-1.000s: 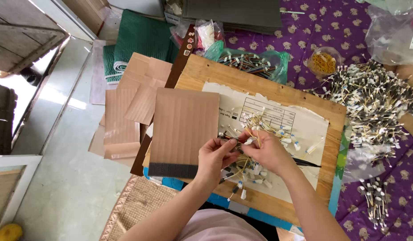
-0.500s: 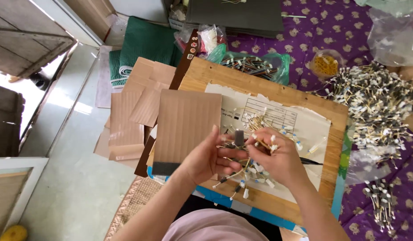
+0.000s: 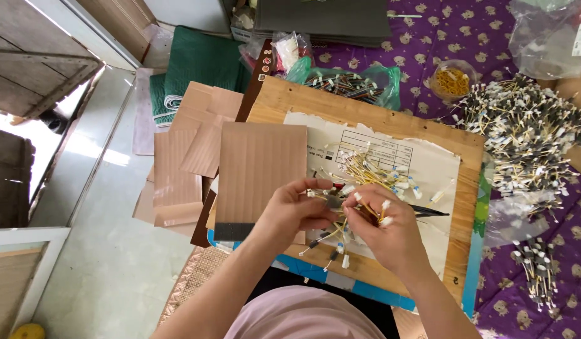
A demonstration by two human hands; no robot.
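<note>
My left hand point(image 3: 295, 210) and my right hand point(image 3: 383, 225) meet over the wooden board point(image 3: 366, 112), both closed on a small bundle of yellow wires point(image 3: 341, 216) with white and black ends. Some wire ends hang down below my hands. Just beyond my fingers lies a loose pile of the same wires point(image 3: 371, 171) on a torn white paper sheet point(image 3: 428, 166). A dark thin tool point(image 3: 428, 213) pokes out to the right of my right hand.
Brown cardboard sheets point(image 3: 260, 168) lie left of the board. A large heap of wires point(image 3: 529, 135) covers the purple cloth at right, with a smaller bunch point(image 3: 538, 270) below. A green bag of wires point(image 3: 350, 81), a small tub point(image 3: 452, 80) and clear bags point(image 3: 544, 34) sit behind.
My hands have risen slightly and closed together around the wire bundle; the view has shifted a little.
</note>
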